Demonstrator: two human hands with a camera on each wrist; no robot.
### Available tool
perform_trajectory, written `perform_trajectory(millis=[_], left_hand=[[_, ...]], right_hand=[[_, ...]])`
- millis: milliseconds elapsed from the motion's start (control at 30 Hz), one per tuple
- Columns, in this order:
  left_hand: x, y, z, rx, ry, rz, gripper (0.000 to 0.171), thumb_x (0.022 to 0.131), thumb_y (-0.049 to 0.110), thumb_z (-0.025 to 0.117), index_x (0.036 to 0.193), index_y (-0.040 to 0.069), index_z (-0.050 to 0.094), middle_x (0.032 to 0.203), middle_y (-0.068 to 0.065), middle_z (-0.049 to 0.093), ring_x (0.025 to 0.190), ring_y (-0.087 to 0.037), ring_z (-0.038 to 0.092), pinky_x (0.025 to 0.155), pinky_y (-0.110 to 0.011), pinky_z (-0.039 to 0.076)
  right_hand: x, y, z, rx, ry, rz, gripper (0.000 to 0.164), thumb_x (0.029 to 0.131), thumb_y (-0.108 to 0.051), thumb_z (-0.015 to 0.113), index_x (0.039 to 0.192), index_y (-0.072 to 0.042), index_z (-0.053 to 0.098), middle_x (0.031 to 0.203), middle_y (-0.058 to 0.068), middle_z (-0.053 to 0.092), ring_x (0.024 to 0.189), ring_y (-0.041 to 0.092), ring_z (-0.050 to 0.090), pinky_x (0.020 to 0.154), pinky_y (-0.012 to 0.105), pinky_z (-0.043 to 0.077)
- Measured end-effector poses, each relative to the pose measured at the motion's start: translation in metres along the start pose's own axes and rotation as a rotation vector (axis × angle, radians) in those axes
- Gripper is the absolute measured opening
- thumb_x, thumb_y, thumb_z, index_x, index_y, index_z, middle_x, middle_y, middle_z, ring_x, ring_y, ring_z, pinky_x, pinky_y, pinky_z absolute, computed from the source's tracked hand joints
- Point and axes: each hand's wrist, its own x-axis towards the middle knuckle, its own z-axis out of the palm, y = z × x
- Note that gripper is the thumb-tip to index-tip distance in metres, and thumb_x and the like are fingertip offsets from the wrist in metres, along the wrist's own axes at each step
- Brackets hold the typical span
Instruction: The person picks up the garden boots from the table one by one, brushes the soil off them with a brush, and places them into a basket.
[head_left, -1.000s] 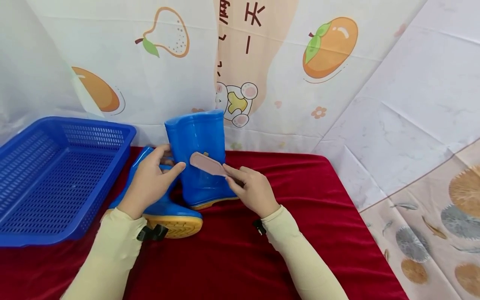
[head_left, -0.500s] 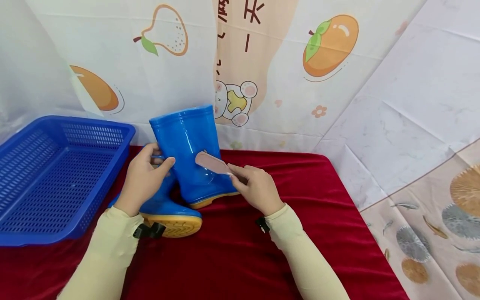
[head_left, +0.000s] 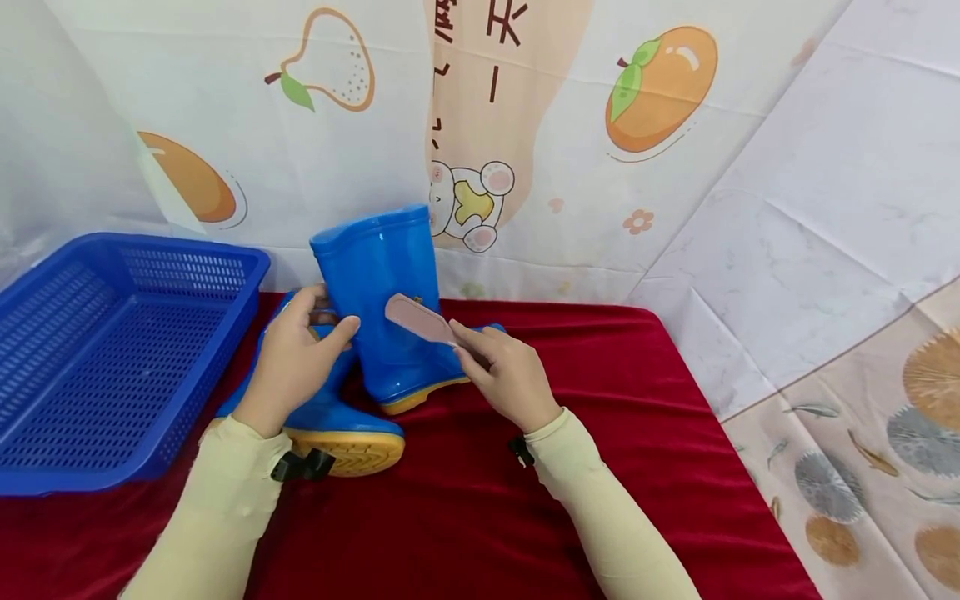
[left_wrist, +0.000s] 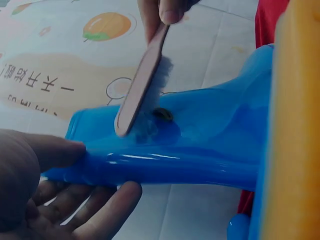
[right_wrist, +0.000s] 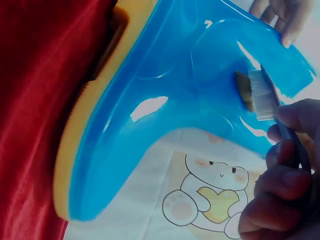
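A blue rain boot [head_left: 378, 267] with a yellow sole stands tilted slightly left in the head view. My left hand [head_left: 296, 358] grips its shaft from the left, thumb in front and fingers behind. In my right hand [head_left: 513, 375] is a brush [head_left: 416, 318] with a pinkish-brown back, pinched by the handle. Its white bristles [right_wrist: 262, 95] face the shaft, right beside a brownish smear [right_wrist: 244, 90], which also shows in the left wrist view. A second blue rain boot [head_left: 337, 417] lies on its side, partly hidden behind my left hand and forearm.
At the left stands a blue perforated plastic basket [head_left: 251, 292]. Dark red cloth [head_left: 600, 400] covers the table, with its edge sloping down at the right. A white printed curtain [head_left: 570, 233] hangs close behind the boots.
The upright boot's top swung left, then came partway back right. My left hand moved with it. The brush shifted right across the shaft, then back up and left.
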Motion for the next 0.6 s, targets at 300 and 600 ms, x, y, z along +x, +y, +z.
perform_trajectory(millis=[300, 600], left_hand=[[0.0, 0.002, 0.002, -0.024, 0.02, -0.02, 0.052, 0.105, 0.03, 0.062, 0.146, 0.002, 0.048, 0.131, -0.02, 0.061, 0.108, -0.032, 0.066, 0.074, -0.022, 0.061], [0.001, -0.002, 0.002, -0.075, 0.101, -0.045, 0.051, 0.105, 0.027, 0.061, 0.145, -0.002, 0.048, 0.128, -0.024, 0.064, 0.103, -0.035, 0.069, 0.071, -0.01, 0.054]], right_hand=[[-0.001, 0.003, -0.004, -0.02, -0.036, 0.089, 0.036, 0.097, -0.019, 0.072, 0.134, -0.017, 0.072, 0.068, -0.007, 0.052, 0.059, 0.007, 0.043, 0.048, 0.025, 0.037], [0.0, 0.004, -0.009, -0.02, -0.073, 0.138, 0.036, 0.098, -0.02, 0.07, 0.133, -0.018, 0.072, 0.069, -0.008, 0.055, 0.061, 0.008, 0.047, 0.049, 0.026, 0.041]])
